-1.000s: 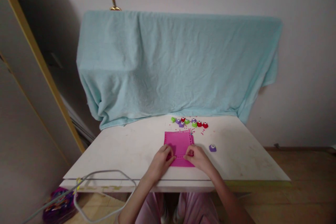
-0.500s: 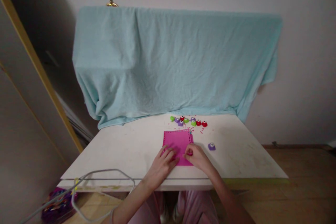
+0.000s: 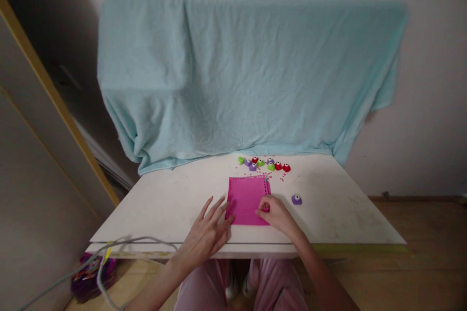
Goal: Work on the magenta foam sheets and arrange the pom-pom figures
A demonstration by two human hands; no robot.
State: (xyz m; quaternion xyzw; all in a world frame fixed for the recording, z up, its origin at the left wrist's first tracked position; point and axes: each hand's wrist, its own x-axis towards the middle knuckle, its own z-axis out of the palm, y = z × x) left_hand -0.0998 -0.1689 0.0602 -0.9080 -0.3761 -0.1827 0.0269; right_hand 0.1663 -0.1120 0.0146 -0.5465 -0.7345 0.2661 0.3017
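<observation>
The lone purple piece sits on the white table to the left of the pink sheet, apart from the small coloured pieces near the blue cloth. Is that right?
Wrong side: the head view shows the lone purple piece to the right of the pink sheet. It sits on the white table, apart from the small coloured pieces near the blue cloth.

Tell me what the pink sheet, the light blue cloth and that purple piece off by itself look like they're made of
The pink sheet looks like matte paper or thin craft foam: flat, evenly coloured, with crisp punched holes. The light blue cloth seems a soft, dull woven or fleecy fabric, given its drape and wrinkles. The purple piece is probably moulded plastic, judging by its solid colour and chunky shape.
</observation>
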